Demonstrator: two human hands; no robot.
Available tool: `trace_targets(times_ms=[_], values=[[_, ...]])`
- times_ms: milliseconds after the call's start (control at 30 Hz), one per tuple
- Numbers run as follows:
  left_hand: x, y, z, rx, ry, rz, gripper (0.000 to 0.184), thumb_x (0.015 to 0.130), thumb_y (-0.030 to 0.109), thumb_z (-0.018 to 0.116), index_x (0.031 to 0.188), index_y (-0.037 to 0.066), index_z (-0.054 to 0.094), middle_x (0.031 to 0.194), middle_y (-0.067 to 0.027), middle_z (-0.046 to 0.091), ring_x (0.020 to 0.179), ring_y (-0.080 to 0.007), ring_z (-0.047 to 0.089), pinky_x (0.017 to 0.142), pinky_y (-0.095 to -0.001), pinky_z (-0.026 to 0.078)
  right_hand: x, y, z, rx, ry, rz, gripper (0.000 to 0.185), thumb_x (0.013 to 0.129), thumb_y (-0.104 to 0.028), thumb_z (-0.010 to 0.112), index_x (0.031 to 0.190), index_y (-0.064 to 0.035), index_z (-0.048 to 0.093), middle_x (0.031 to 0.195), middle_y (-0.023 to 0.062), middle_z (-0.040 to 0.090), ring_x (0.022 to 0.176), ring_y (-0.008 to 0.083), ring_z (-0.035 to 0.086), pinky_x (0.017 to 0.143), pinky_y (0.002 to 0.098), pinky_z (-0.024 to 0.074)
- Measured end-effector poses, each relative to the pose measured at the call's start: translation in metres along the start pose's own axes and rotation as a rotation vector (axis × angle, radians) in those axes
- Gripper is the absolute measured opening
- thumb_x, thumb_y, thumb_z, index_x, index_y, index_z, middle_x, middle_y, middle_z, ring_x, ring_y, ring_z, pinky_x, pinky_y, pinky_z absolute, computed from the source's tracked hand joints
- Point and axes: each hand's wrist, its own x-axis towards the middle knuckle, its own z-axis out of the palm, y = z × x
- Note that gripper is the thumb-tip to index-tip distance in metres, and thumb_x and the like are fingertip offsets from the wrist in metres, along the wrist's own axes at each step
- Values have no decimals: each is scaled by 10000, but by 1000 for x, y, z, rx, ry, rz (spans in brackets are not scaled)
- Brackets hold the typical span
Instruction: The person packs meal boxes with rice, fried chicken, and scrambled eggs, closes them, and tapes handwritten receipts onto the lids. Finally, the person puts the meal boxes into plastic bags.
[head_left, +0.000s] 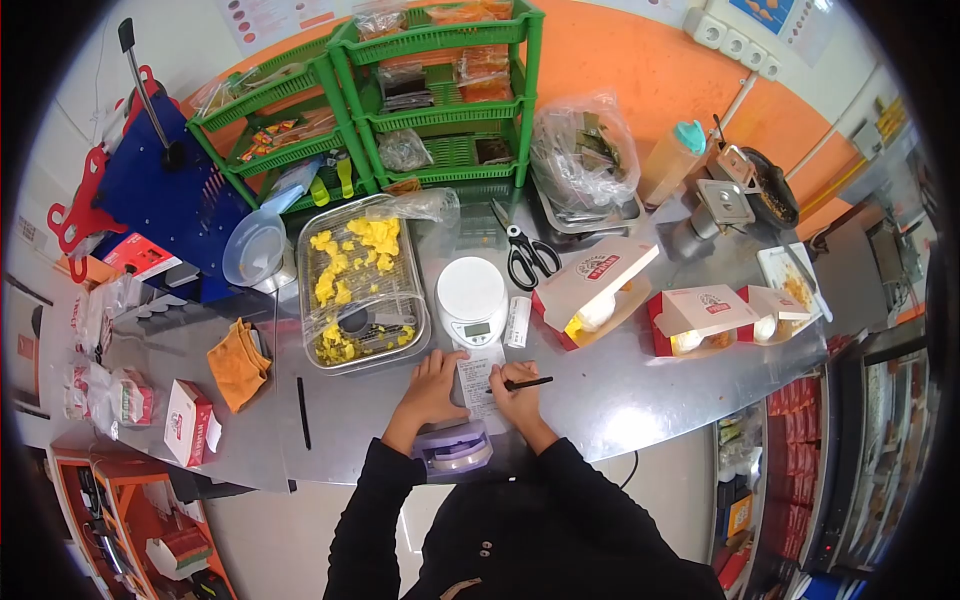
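Observation:
My right hand grips a black pen over a printed paper receipt on the steel table. Flat beside the receipt's left edge lies my left hand, its thumb and fingers apart, touching the paper. Close to my left wrist is a purple tape dispenser with a roll of tape. A white digital kitchen scale stands just beyond the receipt, with a second slip of paper to its right.
Left of the scale is a metal tray of yellow food pieces. Open food boxes line the right side. Black scissors lie behind the scale. Green racks rise at the back. An orange cloth and red-white box sit left.

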Motion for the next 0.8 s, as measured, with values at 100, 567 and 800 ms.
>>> trace_targets(times_ms=[100, 567, 800], values=[[0, 1, -1, 4, -8, -6, 912, 524, 310, 818, 1294, 184, 344, 1102, -135, 390, 1138, -350, 395, 959, -442, 320, -4, 2, 0, -13, -18, 13, 313, 764, -113, 660, 530, -82, 454, 481, 29, 449, 471, 204, 448, 615, 337, 325], [0, 1, -1, 9, -11, -6, 924, 523, 310, 823, 1297, 178, 338, 1105, -137, 386, 1140, -353, 389, 966, -443, 313, -4, -6, -2, -32, -9, -23, 319, 765, -88, 649, 523, -86, 443, 477, 35, 439, 464, 205, 431, 629, 339, 321], [0, 2, -1, 11, -13, -9, 919, 525, 309, 823, 1296, 185, 338, 1110, -136, 382, 1143, -350, 382, 961, -445, 313, -5, -4, -3, -38, 46, 15, 315, 760, -79, 652, 525, -84, 443, 482, 38, 450, 461, 209, 432, 626, 342, 324]])
